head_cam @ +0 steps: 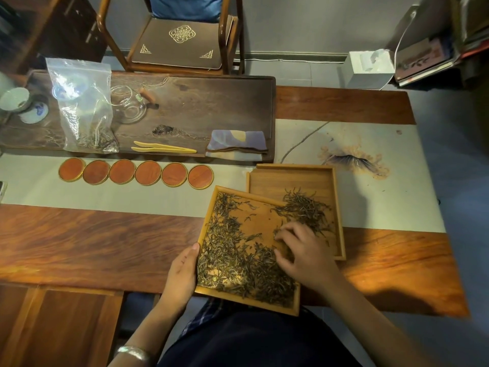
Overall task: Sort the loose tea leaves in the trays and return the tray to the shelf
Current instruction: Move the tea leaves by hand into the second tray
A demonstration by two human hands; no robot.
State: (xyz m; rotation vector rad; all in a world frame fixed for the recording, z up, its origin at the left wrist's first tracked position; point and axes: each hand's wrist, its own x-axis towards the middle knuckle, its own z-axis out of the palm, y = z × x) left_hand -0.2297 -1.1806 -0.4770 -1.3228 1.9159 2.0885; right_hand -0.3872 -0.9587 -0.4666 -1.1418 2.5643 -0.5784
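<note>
Tilting clockwise, its far corner overlapping the second tray (291, 178), the near tray (203, 229) is gripped by the left hand (182, 271); leaves (232, 263) are pinched by the right hand (301, 250).

Up and left of the gripped spot, six round red-brown coasters (135, 172) line up in a row on the pale table runner (105, 192). Beyond them, further from the grip, yellow tongs (164, 148) lie on the dark wooden tea board (211, 102). Just to their right sits a folded blue-grey cloth (236, 141). Far left on that board, a clear zip bag (84, 107) stands with dry strands in its bottom, a glass pitcher (129, 107) beside it. At the far edge, a wooden chair (172, 35) with a brown embroidered cushion (180, 43). Off to the far right, a white box (370, 68).
</note>
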